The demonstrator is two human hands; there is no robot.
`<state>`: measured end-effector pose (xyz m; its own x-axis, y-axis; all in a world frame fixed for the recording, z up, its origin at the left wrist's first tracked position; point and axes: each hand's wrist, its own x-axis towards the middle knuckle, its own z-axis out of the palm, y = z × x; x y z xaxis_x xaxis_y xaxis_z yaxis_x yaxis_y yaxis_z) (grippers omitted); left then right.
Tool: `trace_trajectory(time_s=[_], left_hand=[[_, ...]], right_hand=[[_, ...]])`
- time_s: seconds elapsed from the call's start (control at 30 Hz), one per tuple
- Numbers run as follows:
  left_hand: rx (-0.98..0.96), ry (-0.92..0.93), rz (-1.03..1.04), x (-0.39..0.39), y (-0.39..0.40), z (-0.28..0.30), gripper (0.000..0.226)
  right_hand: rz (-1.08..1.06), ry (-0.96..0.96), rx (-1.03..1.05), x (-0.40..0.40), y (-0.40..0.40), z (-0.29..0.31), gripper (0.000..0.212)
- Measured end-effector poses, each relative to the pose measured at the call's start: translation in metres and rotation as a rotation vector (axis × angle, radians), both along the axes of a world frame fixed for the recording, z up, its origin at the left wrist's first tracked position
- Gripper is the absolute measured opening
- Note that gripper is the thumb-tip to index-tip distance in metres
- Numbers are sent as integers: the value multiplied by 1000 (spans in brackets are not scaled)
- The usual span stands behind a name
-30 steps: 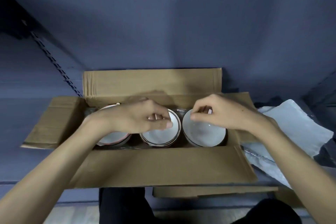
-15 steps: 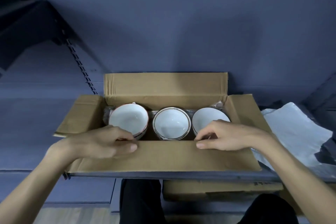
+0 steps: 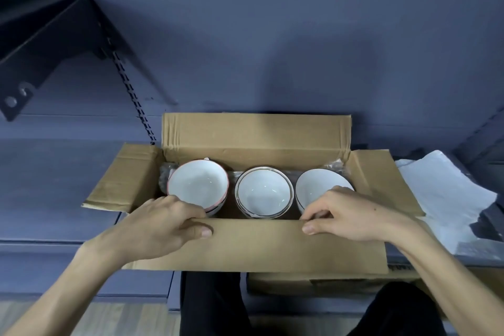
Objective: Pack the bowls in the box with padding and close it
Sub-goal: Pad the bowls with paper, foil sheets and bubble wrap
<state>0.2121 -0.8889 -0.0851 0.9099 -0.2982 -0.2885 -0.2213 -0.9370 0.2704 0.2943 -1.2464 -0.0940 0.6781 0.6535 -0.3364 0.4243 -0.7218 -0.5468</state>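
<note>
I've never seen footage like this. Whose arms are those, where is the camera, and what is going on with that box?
There is no machine here: a person wears a camera on the head, looking forward and down, so you see their own two bare arms. In front of them sits an open cardboard box on a dark shelf. Inside stand three white bowls in a row: the left bowl, the middle bowl and the right bowl, with clear plastic padding at the ends. The left hand and the right hand each grip the edge of the near flap, thumb on the outside, fingers over the edge. All four flaps are open. White wrapping sheets lie to the right.
</note>
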Motion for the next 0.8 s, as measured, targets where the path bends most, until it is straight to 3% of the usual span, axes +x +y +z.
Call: trace_trajectory(time_s=[0.13,0.3,0.4,0.53,0.8], left_hand=[[-103,119,19,8,-1,12,22],[-298,-247,-61,55,-56,34,27],[-475,-306,-119,89,-116,37,29],[-467,-401,-181,124,-200,35,26],[-509,-293,-223,178,-340,25,21]], right_hand=[[-25,69,34,-9,0,4,30],[-199,-49,235,-6,-16,19,20],[-402,-150,415,-5,-42,26,17],[-723,-342,529,-5,-100,21,13],[-1272,-483,301,-24,-229,-23,16]])
